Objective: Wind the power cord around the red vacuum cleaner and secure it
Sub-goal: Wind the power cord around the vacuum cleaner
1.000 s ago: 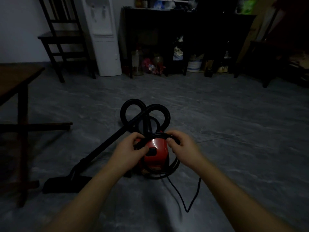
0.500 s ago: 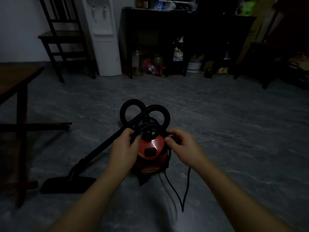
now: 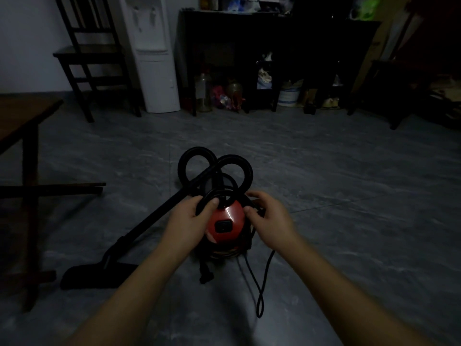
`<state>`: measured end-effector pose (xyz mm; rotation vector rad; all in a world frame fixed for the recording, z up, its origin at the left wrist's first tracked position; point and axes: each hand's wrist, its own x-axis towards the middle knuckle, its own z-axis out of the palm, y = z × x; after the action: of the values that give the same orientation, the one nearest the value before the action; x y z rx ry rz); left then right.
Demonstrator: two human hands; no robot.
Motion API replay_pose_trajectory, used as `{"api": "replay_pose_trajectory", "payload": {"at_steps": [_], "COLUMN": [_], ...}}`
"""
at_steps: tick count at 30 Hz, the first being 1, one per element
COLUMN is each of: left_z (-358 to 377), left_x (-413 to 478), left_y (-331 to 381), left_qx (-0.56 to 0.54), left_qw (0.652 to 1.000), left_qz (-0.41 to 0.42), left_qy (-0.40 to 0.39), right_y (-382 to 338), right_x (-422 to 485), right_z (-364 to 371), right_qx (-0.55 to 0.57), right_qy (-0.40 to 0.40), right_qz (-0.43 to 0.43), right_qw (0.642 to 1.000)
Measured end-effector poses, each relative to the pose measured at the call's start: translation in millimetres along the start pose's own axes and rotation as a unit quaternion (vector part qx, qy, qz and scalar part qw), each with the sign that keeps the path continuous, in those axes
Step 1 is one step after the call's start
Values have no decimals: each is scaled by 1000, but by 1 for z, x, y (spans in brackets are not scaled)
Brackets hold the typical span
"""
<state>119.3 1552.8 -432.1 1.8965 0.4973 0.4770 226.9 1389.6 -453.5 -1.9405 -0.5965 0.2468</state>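
Floor (image 3: 349, 196): we see grey tile across the whole room, and everything below stands or lies on it.
Shelf unit (image 3: 249, 33): dark, along the far wall, with jars and a bucket in its shadowed lower part; we cannot make out more in the gloom.
Table (image 3: 22, 113): brown wood, at the left edge, only partly in view.
Chair (image 3: 89, 58): dark wood, far left, just beside the water dispenser.
Water dispenser (image 3: 154, 71): white, upright, between the chair and the shelf unit.
Wand (image 3: 154, 216): a black tube slanting from the vacuum cleaner down to the near left, ending in a flat floor head (image 3: 94, 273).
Hose (image 3: 185, 161): black, curled in two loops just behind the vacuum cleaner.
Vacuum cleaner (image 3: 225, 223): small, red and rounded, in the middle of the floor between our two hands.
Cord (image 3: 264, 275): black; some turns sit over the top of the vacuum cleaner, and the slack drops off its right side into a narrow loop on the floor nearer us.
Left hand (image 3: 189, 223): fingers curled round the turns on top, thumb pressed onto them.
Right hand (image 3: 270, 221): thumb and fingers pinch the cord at the upper right of the vacuum cleaner.
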Motion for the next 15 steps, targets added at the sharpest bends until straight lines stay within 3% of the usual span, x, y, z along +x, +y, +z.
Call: {"api": "replay_pose_trajectory", "payload": {"at_steps": [5, 9, 15], "left_z": [1, 0, 1], "left_x": [-3, 0, -2], "left_y": [7, 2, 7], "left_qx": [-57, -15, -29], "left_qw": [998, 1000, 994], "left_qz": [-35, -21, -46], "left_qy": [-9, -6, -98], "right_y": [-1, -6, -2], "right_x": [0, 1, -1], "right_z": [2, 4, 2], "right_qx": [26, 31, -48], "right_qy": [-29, -31, -40], "right_qz": [-14, -23, -48], "right_qw": [999, 999, 997]}}
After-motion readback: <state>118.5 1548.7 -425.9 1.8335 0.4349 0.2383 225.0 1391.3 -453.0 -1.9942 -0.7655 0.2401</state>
